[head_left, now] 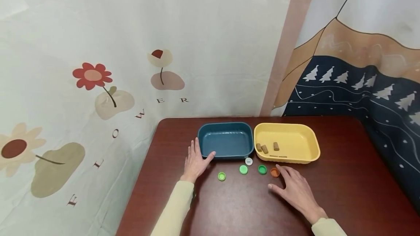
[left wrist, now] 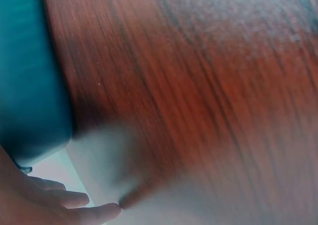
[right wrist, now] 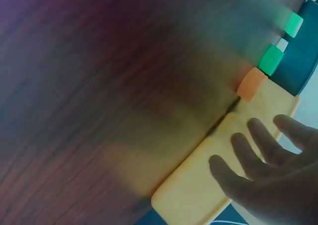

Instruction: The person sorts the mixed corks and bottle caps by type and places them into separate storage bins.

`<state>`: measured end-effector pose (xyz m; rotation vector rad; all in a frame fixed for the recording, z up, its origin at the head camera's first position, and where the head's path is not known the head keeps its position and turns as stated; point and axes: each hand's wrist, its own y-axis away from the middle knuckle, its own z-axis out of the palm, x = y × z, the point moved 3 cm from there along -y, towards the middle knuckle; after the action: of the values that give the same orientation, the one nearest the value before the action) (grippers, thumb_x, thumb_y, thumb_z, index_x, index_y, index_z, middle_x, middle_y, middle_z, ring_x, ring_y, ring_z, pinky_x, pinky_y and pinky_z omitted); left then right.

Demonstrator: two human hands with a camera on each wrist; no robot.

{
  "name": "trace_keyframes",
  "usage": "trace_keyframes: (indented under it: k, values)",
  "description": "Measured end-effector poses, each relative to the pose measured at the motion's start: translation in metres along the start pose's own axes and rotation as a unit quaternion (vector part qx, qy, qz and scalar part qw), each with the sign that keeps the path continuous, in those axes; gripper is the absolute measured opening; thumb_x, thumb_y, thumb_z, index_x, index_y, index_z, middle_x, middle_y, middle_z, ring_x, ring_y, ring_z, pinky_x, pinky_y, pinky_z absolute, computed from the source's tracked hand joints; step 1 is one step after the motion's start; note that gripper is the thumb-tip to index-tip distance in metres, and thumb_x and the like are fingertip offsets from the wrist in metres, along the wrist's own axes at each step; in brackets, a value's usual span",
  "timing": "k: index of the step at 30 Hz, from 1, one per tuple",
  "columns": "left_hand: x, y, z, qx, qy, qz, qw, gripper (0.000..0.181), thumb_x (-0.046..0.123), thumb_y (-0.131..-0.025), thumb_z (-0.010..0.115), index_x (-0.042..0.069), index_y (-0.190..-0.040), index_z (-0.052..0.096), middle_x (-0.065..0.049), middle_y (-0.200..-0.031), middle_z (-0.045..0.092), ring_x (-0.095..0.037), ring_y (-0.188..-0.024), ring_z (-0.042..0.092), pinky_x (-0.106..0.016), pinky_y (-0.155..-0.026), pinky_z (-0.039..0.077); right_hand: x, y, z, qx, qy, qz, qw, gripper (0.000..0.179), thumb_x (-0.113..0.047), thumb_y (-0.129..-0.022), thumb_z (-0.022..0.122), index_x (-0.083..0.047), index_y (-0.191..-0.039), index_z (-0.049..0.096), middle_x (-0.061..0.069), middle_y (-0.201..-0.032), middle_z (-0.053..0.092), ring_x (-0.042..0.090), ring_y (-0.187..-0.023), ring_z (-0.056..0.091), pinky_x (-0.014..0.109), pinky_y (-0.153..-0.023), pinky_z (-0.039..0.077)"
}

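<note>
Both hands are being held spread: the right hand beside a round orange cap, contact unconfirmed, the left hand at a glossy blue tray. Green caps and a white cap are being supported by the wood-grained table; behind, brown blocks are being enclosed by a yellow tray.

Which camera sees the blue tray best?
The head view: it shows the blue tray nearly whole, even inside. The left wrist view shows only some outer wall; the right wrist view, just a cut-off piece.
</note>
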<state>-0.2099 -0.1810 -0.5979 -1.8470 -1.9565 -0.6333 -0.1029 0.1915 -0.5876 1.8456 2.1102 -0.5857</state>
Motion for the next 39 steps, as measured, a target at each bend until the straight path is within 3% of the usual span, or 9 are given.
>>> trace_keyframes:
  k: [4,8,16,27,39]
  values:
    - [0.0,0.001,0.0,-0.004,-0.001,-0.003,1.0,0.112,0.077,-0.091,0.054,0.014,-0.168,0.004,-0.017,-0.172,0.01,-0.045,-0.156,0.015,-0.07,-0.116,0.023,0.001,-0.004,0.005,-0.03,0.006,0.023,0.9993,0.087,-0.059,-0.084,0.079,-0.003,-0.147,0.055,0.025,-0.136,0.058,0.048,-0.125,0.053,0.071,-0.095,0.042]
    - [0.001,0.0,0.0,0.0,0.002,-0.002,1.0,0.112,0.078,-0.09,0.054,0.013,-0.168,0.005,-0.018,-0.172,0.012,-0.045,-0.155,0.017,-0.07,-0.115,0.024,0.001,-0.008,0.009,-0.036,0.017,0.031,0.9987,0.085,-0.055,-0.084,0.08,-0.003,-0.146,0.055,0.025,-0.132,0.059,0.047,-0.119,0.055,0.07,-0.091,0.043]
    - [0.002,0.002,-0.001,-0.001,0.012,-0.002,0.9999,0.111,0.077,-0.09,0.055,0.014,-0.168,0.005,-0.018,-0.172,0.013,-0.045,-0.155,0.017,-0.07,-0.116,0.023,0.002,-0.013,0.012,-0.017,0.049,0.013,0.9986,0.069,-0.038,-0.086,0.084,-0.001,-0.14,0.061,0.023,-0.12,0.062,0.044,-0.105,0.06,0.066,-0.082,0.048]
    - [0.002,0.002,0.0,-0.003,0.017,-0.006,0.9998,0.11,0.077,-0.091,0.054,0.016,-0.168,0.004,-0.018,-0.172,0.014,-0.043,-0.155,0.02,-0.071,-0.117,0.02,0.0,-0.013,0.009,0.035,0.07,-0.028,0.9965,0.037,-0.02,-0.082,0.088,-0.01,-0.114,0.073,0.014,-0.106,0.064,0.042,-0.097,0.06,0.066,-0.08,0.047]
    - [0.002,0.004,-0.001,-0.001,0.022,-0.007,0.9997,0.11,0.076,-0.091,0.055,0.016,-0.168,0.004,-0.019,-0.171,0.016,-0.043,-0.154,0.023,-0.071,-0.117,0.019,-0.006,-0.008,0.004,0.037,0.055,-0.047,0.9967,0.033,-0.017,-0.083,0.088,-0.011,-0.111,0.072,0.015,-0.111,0.065,0.04,-0.099,0.063,0.065,-0.082,0.05]
